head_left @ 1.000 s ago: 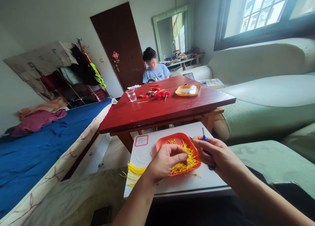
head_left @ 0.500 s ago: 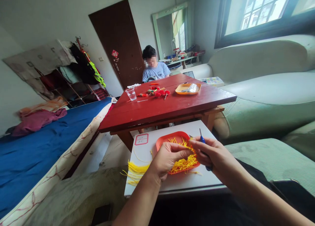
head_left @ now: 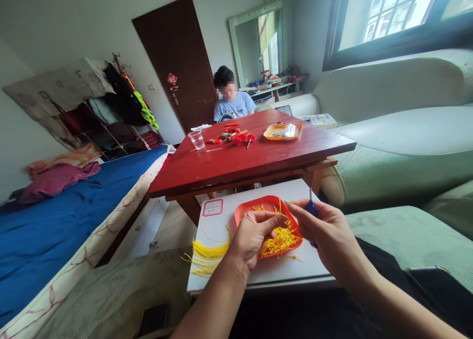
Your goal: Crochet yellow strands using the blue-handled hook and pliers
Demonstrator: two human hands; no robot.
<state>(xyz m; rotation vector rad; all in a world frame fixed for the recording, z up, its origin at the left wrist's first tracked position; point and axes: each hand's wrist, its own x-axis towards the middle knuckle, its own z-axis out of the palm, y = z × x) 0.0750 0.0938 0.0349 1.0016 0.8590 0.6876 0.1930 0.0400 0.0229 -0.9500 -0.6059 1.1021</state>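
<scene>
An orange-red tray [head_left: 244, 208] full of short yellow strands [head_left: 281, 240] rests on a white box [head_left: 266, 280]. Over the tray's left half is my left hand [head_left: 254, 233], thumb and fingers pinched together; what lies between the fingertips is too small to make out. My right hand [head_left: 320, 220], at the tray's right edge, is closed round a blue-handled tool [head_left: 311, 207] whose thin metal tip points up. A bundle of long yellow cords [head_left: 209, 253] lies on the box, left of the tray.
Beyond the box stands a red table [head_left: 207, 169] with a clear cup [head_left: 197, 140], red items [head_left: 242, 138] and an orange tray [head_left: 272, 133] holding a silvery packet. A person [head_left: 234, 100] sits behind it. A blue-covered bed [head_left: 84, 206] is at left, a pale sofa [head_left: 399, 132] at right.
My right hand has moved slightly right and up with the blue-handled tool, widening the gap between my hands. My left hand has barely shifted.
</scene>
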